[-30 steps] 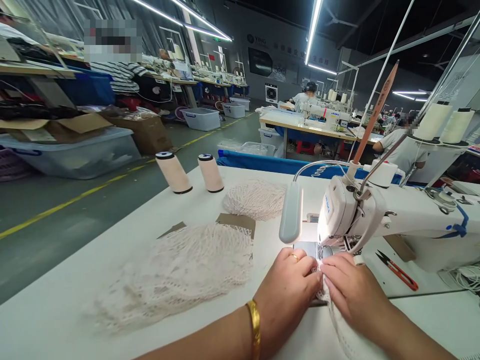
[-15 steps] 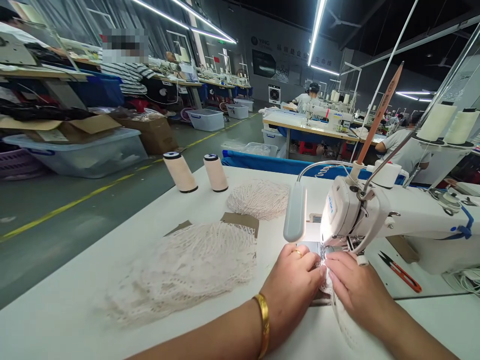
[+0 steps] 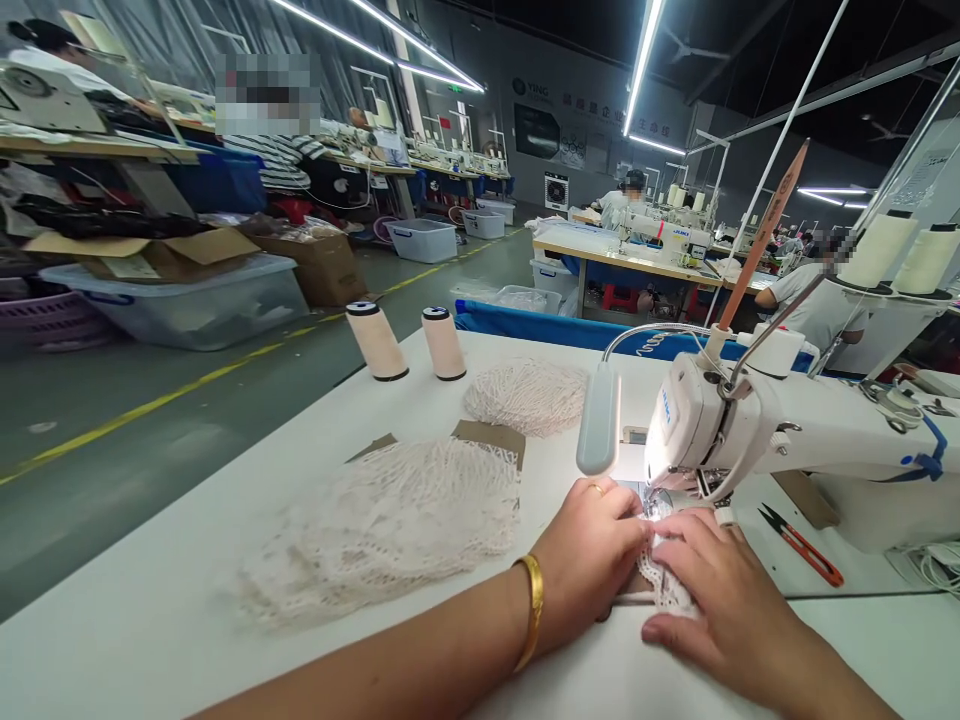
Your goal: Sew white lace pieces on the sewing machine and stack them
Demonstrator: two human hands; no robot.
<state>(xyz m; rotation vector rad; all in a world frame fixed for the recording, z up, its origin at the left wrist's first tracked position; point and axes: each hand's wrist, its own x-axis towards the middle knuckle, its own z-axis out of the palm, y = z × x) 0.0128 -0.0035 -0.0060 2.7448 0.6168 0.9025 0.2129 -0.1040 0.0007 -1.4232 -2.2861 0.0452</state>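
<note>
Where it shows, white lace point(image 3: 670, 592) looks scalloped.

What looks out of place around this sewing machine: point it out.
Only mildly odd: a pencil stands slanted, point up, atop the sewing machine, an unusual perch for a writing tool. No spill or damage shows.

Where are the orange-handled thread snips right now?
In the head view, the thread snips lie at the right, in front of the sewing machine arm, just right of the person's right hand.
</note>
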